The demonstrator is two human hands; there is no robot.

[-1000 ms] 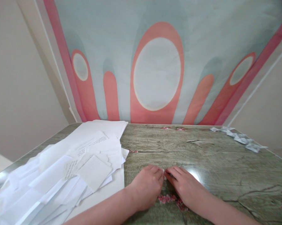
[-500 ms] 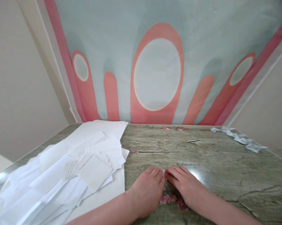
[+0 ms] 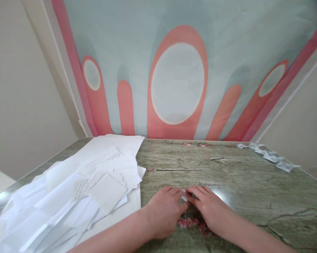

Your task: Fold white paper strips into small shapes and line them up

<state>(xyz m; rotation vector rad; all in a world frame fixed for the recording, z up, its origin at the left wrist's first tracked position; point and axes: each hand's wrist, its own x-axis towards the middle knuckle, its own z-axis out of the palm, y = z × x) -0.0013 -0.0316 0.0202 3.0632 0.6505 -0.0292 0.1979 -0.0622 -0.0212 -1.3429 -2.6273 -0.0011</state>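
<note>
A small piece of folded white paper [image 3: 184, 196] shows between my two hands, low over the table. My left hand [image 3: 167, 211] is closed on its left side, with the thumb and fingertips pinching it. From the right, my right hand [image 3: 207, 203] closes its fingertips on the same paper. Most of the paper is hidden by the fingers, so its full shape cannot be made out.
A heap of white paper sheets [image 3: 55, 211], some with printed text, covers the table's left side. Several small folded paper pieces [image 3: 270, 156] lie along the far right edge. The wood-patterned tabletop [image 3: 243, 182] meets a coral and grey-blue backdrop [image 3: 137, 42].
My left hand's fingers have shifted, with the thumb now stretched toward the right hand. More of the white paper shows between the hands. The right hand has barely moved.
</note>
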